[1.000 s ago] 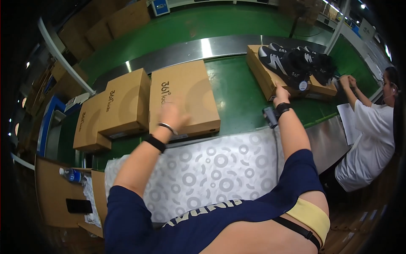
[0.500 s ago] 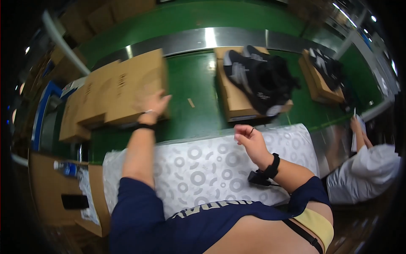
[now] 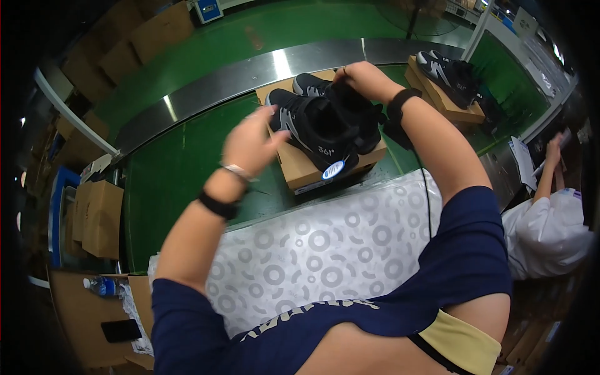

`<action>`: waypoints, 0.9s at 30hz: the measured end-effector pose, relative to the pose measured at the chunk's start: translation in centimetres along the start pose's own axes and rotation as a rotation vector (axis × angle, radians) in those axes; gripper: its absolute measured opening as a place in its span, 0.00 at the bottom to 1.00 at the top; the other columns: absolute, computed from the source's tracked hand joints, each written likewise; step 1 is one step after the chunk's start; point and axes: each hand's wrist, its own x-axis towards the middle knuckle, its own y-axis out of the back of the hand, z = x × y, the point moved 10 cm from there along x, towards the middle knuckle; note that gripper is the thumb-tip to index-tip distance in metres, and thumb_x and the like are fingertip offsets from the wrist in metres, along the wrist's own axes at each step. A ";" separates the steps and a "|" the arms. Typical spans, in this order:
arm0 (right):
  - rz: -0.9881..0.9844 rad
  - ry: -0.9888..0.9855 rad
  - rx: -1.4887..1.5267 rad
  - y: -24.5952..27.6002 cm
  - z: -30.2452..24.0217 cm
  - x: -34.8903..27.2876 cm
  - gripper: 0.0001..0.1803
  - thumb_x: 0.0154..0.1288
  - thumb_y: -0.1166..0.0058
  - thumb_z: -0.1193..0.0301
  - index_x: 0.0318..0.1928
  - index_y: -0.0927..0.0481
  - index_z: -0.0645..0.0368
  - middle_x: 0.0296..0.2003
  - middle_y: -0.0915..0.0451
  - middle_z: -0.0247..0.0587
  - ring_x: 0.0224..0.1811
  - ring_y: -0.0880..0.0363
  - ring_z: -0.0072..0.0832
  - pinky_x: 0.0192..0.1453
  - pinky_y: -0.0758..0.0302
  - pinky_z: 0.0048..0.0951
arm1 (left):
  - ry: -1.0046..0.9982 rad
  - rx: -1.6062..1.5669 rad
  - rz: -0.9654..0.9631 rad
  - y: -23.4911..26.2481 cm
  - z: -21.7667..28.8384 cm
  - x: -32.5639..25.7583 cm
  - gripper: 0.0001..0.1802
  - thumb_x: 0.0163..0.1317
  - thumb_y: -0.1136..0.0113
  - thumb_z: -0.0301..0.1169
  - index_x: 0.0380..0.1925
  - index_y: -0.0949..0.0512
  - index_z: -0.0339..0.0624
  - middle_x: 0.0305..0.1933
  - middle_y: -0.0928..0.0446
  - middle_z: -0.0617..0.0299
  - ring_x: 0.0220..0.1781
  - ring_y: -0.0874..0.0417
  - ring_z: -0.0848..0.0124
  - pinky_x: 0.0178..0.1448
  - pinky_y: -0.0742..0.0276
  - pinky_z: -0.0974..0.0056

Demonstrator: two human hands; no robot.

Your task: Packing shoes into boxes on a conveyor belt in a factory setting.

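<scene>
A pair of black-and-grey sneakers (image 3: 306, 122) rests on a closed brown shoebox (image 3: 297, 170) at the middle of the green work surface. An oval blue-and-white tag (image 3: 334, 170) hangs at the heel of the nearer shoe. My left hand (image 3: 251, 142) is beside that shoe's left side, thumb and fingers apart, holding nothing. My right hand (image 3: 367, 81) reaches over the farther sneaker (image 3: 359, 103), its fingers bent down onto the upper by the shoe opening. Some of those fingertips are hidden.
A patterned white padded sheet (image 3: 319, 250) lies in front of me. Brown boxes (image 3: 103, 215) stand at the left. Below them an open carton (image 3: 75, 312) holds a bottle (image 3: 100, 286) and a phone (image 3: 122, 331). Another shoe-topped box (image 3: 437, 94) and a co-worker (image 3: 550, 231) are at the right.
The brown boxes now stand farther left, and my left hand has left them for the sneakers. My right hand has gone from above the sheet to the farther sneaker. The view has shifted.
</scene>
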 end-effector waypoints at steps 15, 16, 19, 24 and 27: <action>-0.029 0.213 -0.079 -1.1 -11.9 -7.2 0.25 0.40 0.49 0.76 0.46 0.26 0.59 0.29 0.23 0.44 0.41 0.26 0.39 0.52 0.35 0.39 | 0.196 -0.361 0.113 -3.8 -1.3 -1.7 0.30 0.50 0.39 0.38 0.50 0.34 0.31 0.47 0.29 0.49 0.47 0.27 0.63 0.52 0.33 0.64; -0.117 0.181 -0.175 -2.6 -11.4 -8.0 0.26 0.39 0.50 0.81 0.47 0.27 0.60 0.31 0.23 0.46 0.42 0.26 0.40 0.54 0.35 0.36 | 0.105 -0.211 0.077 -3.4 0.9 -4.0 0.36 0.48 0.37 0.38 0.54 0.38 0.32 0.53 0.33 0.46 0.52 0.30 0.59 0.56 0.35 0.62; 0.192 0.221 0.316 1.1 -13.8 -8.8 0.19 0.43 0.54 0.84 0.41 0.26 0.63 0.31 0.23 0.50 0.40 0.25 0.43 0.46 0.29 0.33 | 0.088 -0.050 0.109 -0.8 4.2 -10.8 0.44 0.45 0.35 0.42 0.58 0.46 0.34 0.57 0.39 0.44 0.59 0.37 0.52 0.61 0.42 0.56; 0.347 0.507 1.194 9.0 -27.8 -12.5 0.35 0.55 0.43 0.70 0.60 0.45 0.64 0.41 0.26 0.43 0.41 0.28 0.24 0.45 0.30 0.21 | 0.045 -0.866 0.376 9.2 5.7 -18.0 0.34 0.60 0.52 0.38 0.60 0.53 0.35 0.57 0.39 0.51 0.56 0.36 0.65 0.59 0.42 0.62; 0.129 0.214 1.193 -1.2 -29.1 -11.1 0.30 0.56 0.45 0.68 0.57 0.39 0.66 0.42 0.27 0.43 0.42 0.28 0.22 0.46 0.31 0.20 | 0.550 -1.079 0.344 9.5 2.8 -24.0 0.31 0.63 0.55 0.40 0.59 0.51 0.34 0.50 0.32 0.52 0.49 0.31 0.72 0.53 0.36 0.69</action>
